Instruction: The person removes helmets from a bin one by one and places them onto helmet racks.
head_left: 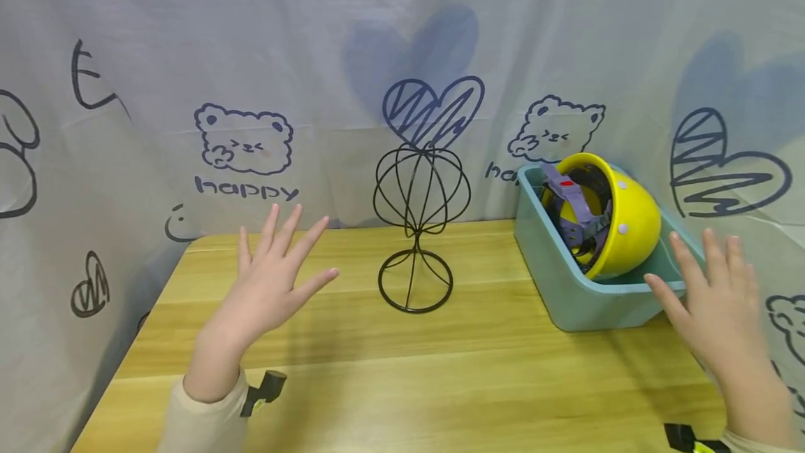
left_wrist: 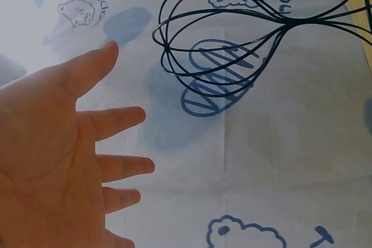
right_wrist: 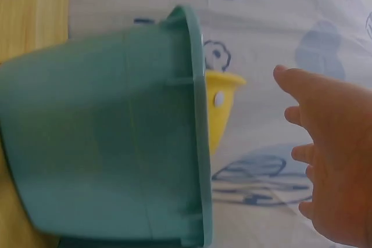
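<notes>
A yellow hard hat (head_left: pixel 635 222) lies tilted in a blue-green plastic bin (head_left: pixel 604 310) on the right of the table, its purple inner straps (head_left: pixel 581 205) facing left. Mid-table stands a black wire stand (head_left: pixel 416 252) with a round cage top and a ring base. My left hand (head_left: pixel 267 285), fingers spread, is held in the air left of the stand and touches nothing. Near the bin's front right corner, my right hand (head_left: pixel 720 313) hovers with fingers extended and holds nothing. In the right wrist view the bin's wall hides most of the hard hat (right_wrist: pixel 218 105).
The wooden table (head_left: pixel 402 383) reaches back to a pale curtain (head_left: pixel 327 33) printed with hearts and bears, which also hangs along both sides. Small black devices are strapped to both wrists.
</notes>
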Motion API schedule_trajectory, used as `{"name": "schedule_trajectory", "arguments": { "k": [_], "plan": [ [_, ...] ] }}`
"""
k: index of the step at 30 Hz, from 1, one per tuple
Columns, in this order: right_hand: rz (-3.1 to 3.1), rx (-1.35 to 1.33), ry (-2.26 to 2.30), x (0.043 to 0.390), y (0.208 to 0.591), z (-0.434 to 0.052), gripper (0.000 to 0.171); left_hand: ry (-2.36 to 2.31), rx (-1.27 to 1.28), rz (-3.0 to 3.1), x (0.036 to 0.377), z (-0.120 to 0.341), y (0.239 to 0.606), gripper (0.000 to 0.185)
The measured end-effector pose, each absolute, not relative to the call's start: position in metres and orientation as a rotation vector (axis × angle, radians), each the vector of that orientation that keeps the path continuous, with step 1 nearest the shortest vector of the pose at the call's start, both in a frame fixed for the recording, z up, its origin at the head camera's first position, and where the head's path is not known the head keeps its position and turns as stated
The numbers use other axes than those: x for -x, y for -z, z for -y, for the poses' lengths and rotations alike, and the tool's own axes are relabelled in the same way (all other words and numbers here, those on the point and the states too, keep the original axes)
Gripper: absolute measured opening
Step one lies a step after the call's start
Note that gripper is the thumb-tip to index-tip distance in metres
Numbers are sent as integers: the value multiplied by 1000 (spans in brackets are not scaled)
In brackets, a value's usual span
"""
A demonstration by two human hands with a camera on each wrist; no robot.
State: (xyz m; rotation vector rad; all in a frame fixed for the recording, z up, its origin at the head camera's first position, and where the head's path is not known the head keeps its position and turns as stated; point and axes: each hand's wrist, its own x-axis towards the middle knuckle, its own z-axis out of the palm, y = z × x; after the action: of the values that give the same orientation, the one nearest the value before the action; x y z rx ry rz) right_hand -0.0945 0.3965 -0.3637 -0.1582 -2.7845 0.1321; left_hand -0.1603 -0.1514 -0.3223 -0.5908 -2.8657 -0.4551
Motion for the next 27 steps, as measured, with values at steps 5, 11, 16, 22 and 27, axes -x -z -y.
{"name": "schedule_trajectory", "arguments": {
  "k": [5, 11, 16, 22, 27],
  "plan": [
    [2819, 163, -109, 87, 369, -410, 76, 361, 657, 2805, 167, 144, 308, 73],
    [2815, 108, -66, 81, 376, -420, 77, 373, 787, 2758, 173, 118, 293, 73],
    [2831, 11, -52, 81, 379, -430, 74, 375, 900, 2702, 178, 84, 290, 72],
    [2773, -141, -87, 88, 381, -436, 65, 312, 1055, 2616, 183, 37, 290, 70],
    [2719, -163, -102, 99, 382, -431, 44, 229, 1178, 2518, 184, -5, 294, 68]
  ]
}}
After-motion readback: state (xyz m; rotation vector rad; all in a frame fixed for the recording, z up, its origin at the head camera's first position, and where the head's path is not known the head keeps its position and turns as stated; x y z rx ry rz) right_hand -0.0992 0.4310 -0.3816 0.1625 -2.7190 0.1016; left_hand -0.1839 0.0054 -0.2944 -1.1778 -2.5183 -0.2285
